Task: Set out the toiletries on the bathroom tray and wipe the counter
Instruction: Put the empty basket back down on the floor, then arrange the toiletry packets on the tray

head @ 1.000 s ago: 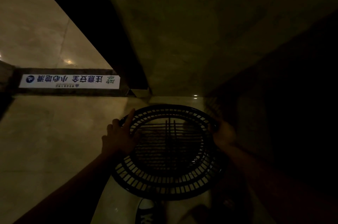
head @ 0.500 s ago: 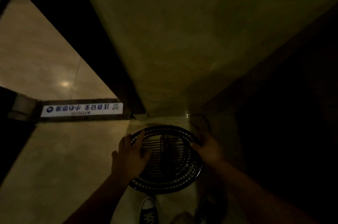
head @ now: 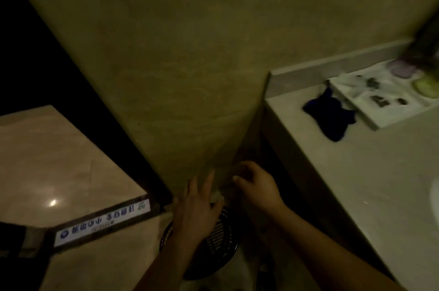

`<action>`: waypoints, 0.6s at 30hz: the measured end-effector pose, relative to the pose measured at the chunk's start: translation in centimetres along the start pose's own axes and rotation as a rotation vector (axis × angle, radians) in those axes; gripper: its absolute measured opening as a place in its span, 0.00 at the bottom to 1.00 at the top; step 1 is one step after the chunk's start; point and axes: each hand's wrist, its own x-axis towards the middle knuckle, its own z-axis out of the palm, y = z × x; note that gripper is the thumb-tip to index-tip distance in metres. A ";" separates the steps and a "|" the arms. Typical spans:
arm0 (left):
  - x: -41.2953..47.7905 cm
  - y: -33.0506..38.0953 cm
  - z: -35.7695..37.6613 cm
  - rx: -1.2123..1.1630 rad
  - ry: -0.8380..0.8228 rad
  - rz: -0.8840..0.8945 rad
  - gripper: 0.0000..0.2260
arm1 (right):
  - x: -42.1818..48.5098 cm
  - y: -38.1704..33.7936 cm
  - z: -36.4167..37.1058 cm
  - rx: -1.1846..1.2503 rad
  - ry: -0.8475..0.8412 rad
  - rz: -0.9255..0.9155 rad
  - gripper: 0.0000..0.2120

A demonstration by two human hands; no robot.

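A black slatted basket point(head: 213, 245) stands on the floor by the wall corner. Above it my left hand point(head: 197, 210) hovers with spread fingers and holds nothing. My right hand point(head: 255, 186) is raised beside it, fingers loosely curled and empty. At the upper right the pale counter point(head: 356, 172) carries a white tray point(head: 389, 114) with small dark items, a purple round item point(head: 403, 69) and a green one point(head: 426, 86). A dark blue cloth point(head: 330, 114) lies crumpled on the counter against the tray's left edge.
A beige wall point(head: 190, 53) fills the middle. A dark door frame point(head: 71, 76) runs down its left side. A white floor strip with blue lettering point(head: 102, 221) marks the threshold. The white edge of a sink point(head: 434, 198) shows at far right.
Both hands have let go of the basket and risen above it. My view has lifted and swung right, bringing the counter, tray and cloth into sight.
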 end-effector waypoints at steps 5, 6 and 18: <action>1.0 6.5 -4.0 0.026 0.008 0.160 0.31 | -3.1 -2.5 -7.7 0.103 0.160 -0.032 0.19; 1.5 7.8 -4.5 0.029 0.025 0.190 0.32 | -3.4 -2.6 -9.2 0.124 0.201 -0.035 0.19; 8.7 22.8 -3.1 0.007 0.006 0.315 0.32 | -2.0 5.8 -22.4 0.165 0.360 0.028 0.13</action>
